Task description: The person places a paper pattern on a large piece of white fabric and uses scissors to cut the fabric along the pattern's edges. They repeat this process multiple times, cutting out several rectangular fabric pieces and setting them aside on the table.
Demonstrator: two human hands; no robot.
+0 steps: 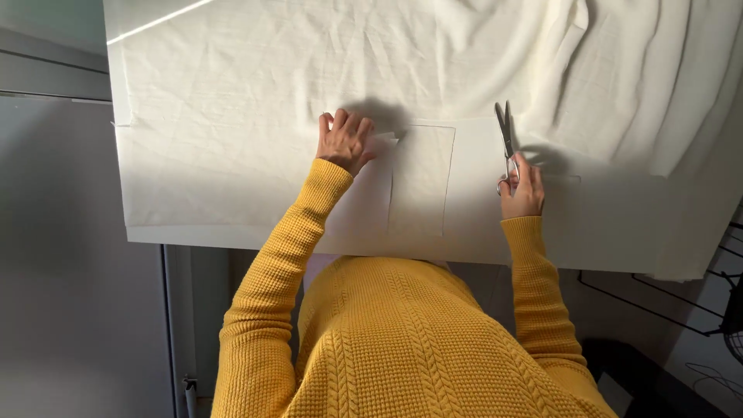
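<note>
At frame centre, the left hand (344, 141) presses flat on a paper pattern (420, 179) over cream fabric (232, 116). To its right, the right hand (522, 188) grips closed scissors (505, 135).

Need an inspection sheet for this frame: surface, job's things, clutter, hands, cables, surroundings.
Surface: table draped in white fabric, bunched at the right.
Job's things: rectangular cut piece lying flat; scissors, blades nearly shut.
Clutter: nothing seen.
Hands: left hand presses the cloth beside the piece; right hand grips the scissors' handles.
Cables: thin wire on the floor, lower right.
Surroundings: black wire rack at right; grey floor.
</note>
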